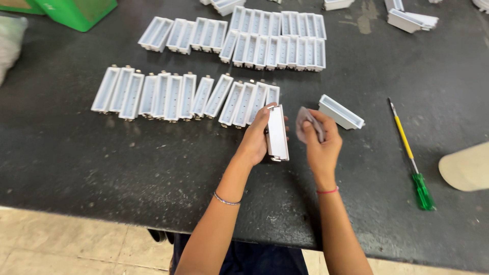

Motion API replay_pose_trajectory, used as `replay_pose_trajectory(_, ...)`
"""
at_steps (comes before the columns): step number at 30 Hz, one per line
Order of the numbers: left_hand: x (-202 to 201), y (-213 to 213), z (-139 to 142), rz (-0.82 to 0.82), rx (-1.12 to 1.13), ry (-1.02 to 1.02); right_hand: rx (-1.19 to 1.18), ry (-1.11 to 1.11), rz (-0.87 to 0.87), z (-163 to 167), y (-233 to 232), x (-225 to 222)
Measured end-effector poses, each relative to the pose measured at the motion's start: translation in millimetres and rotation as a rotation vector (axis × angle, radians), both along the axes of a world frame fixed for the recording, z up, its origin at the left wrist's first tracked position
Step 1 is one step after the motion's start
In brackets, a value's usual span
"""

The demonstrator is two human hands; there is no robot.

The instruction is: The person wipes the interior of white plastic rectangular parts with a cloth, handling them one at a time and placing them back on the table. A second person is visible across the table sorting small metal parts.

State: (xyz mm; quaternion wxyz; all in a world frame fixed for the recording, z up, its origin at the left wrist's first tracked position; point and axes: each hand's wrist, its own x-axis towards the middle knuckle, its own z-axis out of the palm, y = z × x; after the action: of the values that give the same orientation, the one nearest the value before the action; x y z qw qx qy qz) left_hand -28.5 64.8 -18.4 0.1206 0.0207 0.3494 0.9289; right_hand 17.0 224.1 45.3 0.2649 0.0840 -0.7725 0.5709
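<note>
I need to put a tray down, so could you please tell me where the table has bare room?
Bare: the near strip between the front row of housings and the table edge, left of the left hand. Crowded: both rows behind.

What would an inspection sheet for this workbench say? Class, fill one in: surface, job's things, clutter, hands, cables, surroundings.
Surface: dark worktable, scuffed and dusty.
Job's things: white plastic housing in the left hand; small grey piece in the right hand; two rows of white housings; one lone housing.
Clutter: green-handled screwdriver; beige object at the right edge.
Hands: both bare, both gripping.
Cables: nothing seen.
Surroundings: green container; tiled floor.
</note>
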Motion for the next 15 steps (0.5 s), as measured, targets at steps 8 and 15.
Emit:
replay_pose_trajectory(8, 11.8, 15.4, 18.2, 0.056, -0.286, 0.208, 0.303, 0.228, -0.103, 22.0, -26.3, 13.7)
replay_pose_trajectory(15, 16.6, 18.1, 23.1, 0.134, -0.154, 0.241, 0.335, 0.211, -0.112, 24.3, -53.4, 7.4)
